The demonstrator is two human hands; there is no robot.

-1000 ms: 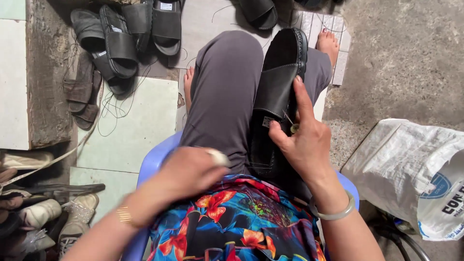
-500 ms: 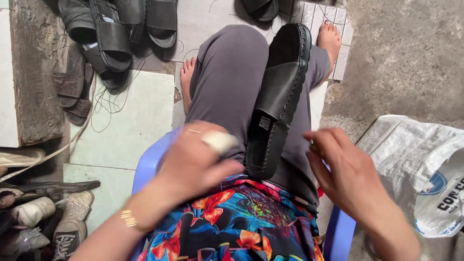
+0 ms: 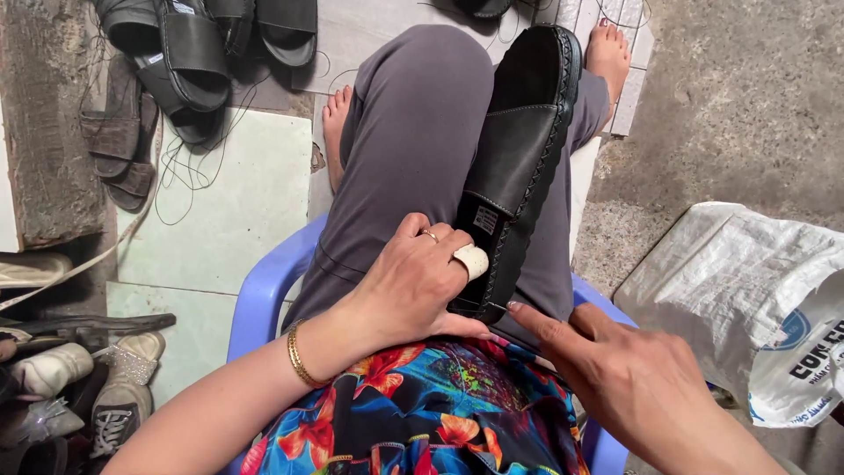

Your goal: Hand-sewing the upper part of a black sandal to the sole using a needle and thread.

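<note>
**Black shoe on the lap, both hands at its heel**

A black shoe (image 3: 519, 149) lies lengthwise along the person's right thigh in the centre of the frame, toe toward the top edge, heel toward the bottom. The left hand (image 3: 418, 286) rests on the grey trousers (image 3: 413, 141) with its fingers curled against the heel end of the shoe (one finger wears a pale wrap, another a ring). The right hand (image 3: 637, 383), lower right, is loosely open and holds nothing, its forefinger tip touching the heel rim. The person sits on a blue plastic chair (image 3: 264, 295). Black sandals (image 3: 189, 53) lie on the floor at upper left, more shoes (image 3: 61, 378) at lower left, and a white sack (image 3: 747, 299) at the right edge.
</note>
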